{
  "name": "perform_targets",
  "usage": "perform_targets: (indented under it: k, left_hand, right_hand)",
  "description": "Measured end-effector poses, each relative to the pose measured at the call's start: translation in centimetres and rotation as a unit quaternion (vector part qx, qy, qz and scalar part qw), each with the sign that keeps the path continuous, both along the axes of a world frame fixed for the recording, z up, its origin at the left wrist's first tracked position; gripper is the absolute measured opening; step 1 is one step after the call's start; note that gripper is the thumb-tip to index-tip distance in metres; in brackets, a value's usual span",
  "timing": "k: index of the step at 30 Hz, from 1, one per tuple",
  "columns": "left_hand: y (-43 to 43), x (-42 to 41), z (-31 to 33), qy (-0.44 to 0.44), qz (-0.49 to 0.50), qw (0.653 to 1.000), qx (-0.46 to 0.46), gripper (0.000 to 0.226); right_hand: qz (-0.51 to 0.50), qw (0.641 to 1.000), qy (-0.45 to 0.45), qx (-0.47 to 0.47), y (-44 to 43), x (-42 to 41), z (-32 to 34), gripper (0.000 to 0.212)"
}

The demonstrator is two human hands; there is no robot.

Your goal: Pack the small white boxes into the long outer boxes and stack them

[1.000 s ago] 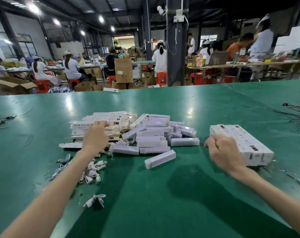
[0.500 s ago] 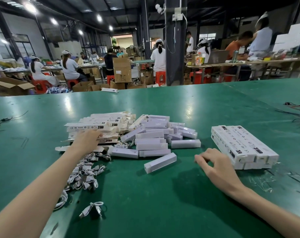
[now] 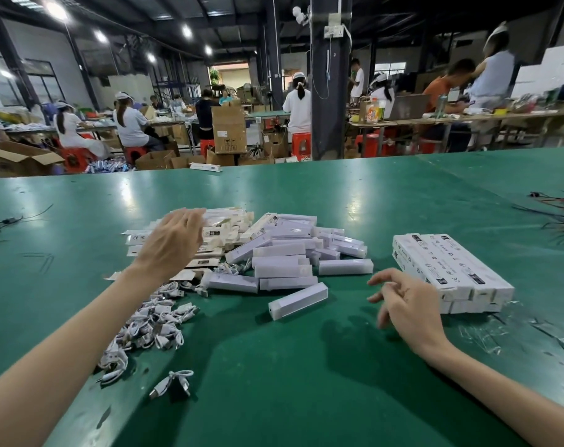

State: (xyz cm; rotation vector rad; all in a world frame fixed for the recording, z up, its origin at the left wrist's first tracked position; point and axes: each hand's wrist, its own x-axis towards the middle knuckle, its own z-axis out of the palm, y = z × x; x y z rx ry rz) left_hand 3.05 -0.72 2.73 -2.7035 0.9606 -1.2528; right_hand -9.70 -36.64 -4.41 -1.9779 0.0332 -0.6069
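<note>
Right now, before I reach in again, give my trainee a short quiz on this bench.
1. True or false: the left hand and the right hand each grip a box.
2. The stack of packed boxes lies: A) left of the left hand; B) right of the right hand; C) between the hands.
3. Fill in: the coiled white cables lie on the ___ side of the small white boxes.

Key: 1 false; 2 B; 3 left.

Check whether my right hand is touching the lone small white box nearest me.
Apart. The head view shows bare green table between the right hand and the lone small white box.
</note>
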Motion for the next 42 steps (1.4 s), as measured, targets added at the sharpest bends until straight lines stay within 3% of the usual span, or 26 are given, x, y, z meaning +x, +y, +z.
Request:
perform_targets:
  k: [3,7,11,15,18,23,28,36,42]
  left_hand:
    - [-4.2,-2.6,0.1,0.008,-0.107,0.990,-0.091,0.035]
    - [-10.6,-7.0,-1.4,0.012,-0.213,0.967,-0.142,0.031]
    - [-15.2,-10.4,-3.3,0.020,-0.249,0.954,-0.168,0.020]
    - [-16.7,-11.7,-4.5,0.057,-0.244,0.952,-0.174,0.027]
    - [-16.6,-12.0,-5.2,0.039,-0.244,0.958,-0.149,0.027]
    - [-16.0,-11.7,-5.3,0.024,-0.207,0.968,-0.139,0.034]
    - [-15.8,-12.6,-5.4,0.087,-0.196,0.966,-0.146,0.026]
    - [-16.3,-12.9,-6.4,0.137,-0.134,0.974,-0.121,0.064]
    - [-16.5,-13.0,-6.0,0.086,-0.152,0.972,-0.158,0.045]
  right_hand:
    - [0.056,0.998,-0.003,0.008,0.9,-0.3,0.2,0.023]
    - [0.073,0.997,0.007,0.010,1.6,-0.7,0.4,0.039]
    - [0.015,1.000,0.000,0.018,1.2,-1.2,0.7,0.046]
    - [-0.010,0.999,-0.031,0.039,0.6,-1.6,0.8,0.044]
    - [0.033,0.997,-0.052,0.052,1.2,-1.8,0.8,0.053]
    - [0.082,0.994,-0.067,0.004,2.2,-2.1,0.6,0.036]
    - [0.073,0.995,-0.063,0.017,1.8,-2.2,0.4,0.059]
    - [0.033,0.995,-0.098,0.014,1.7,-1.9,0.6,0.051]
    - [0.059,0.996,-0.061,-0.018,1.8,-2.1,0.7,0.042]
